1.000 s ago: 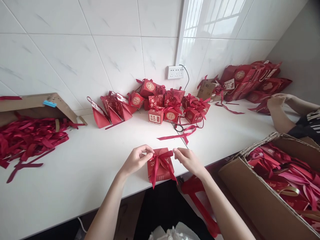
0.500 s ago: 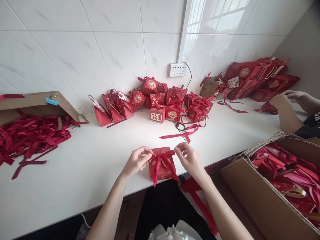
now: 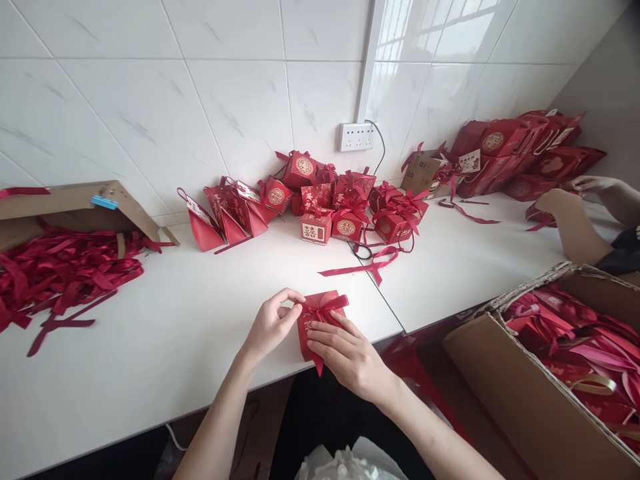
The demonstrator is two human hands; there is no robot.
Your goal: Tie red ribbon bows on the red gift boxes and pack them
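Fingers of the left hand [image 3: 275, 321]: thumb and forefinger pressed together, look to be pinching the left loop of the ribbon bow [image 3: 323, 311]. Right hand [image 3: 353, 357]: fingers stretched out, slightly parted, laid across the lower part of the red box [image 3: 305, 340] and the ribbon there; undersides hidden, no closed grip visible. Box lies flat at the near edge of the white table [image 3: 200, 320], in front of the person; one ribbon tail pokes out below the right hand, past the box's lower edge.

Step, my read: knot seems made, bow being dressed, i.e. loop drawn out and tails laid down. Next move calls for a light hold on the loop while the right hand smooths the tails, no hard pull or the bow could slip.

Behind the box: loose ribbon [image 3: 357, 268], then a cluster of bowed boxes [image 3: 346, 228] near the wall. Ribbon pile [image 3: 65, 267] far left, carton [image 3: 515, 380] right.
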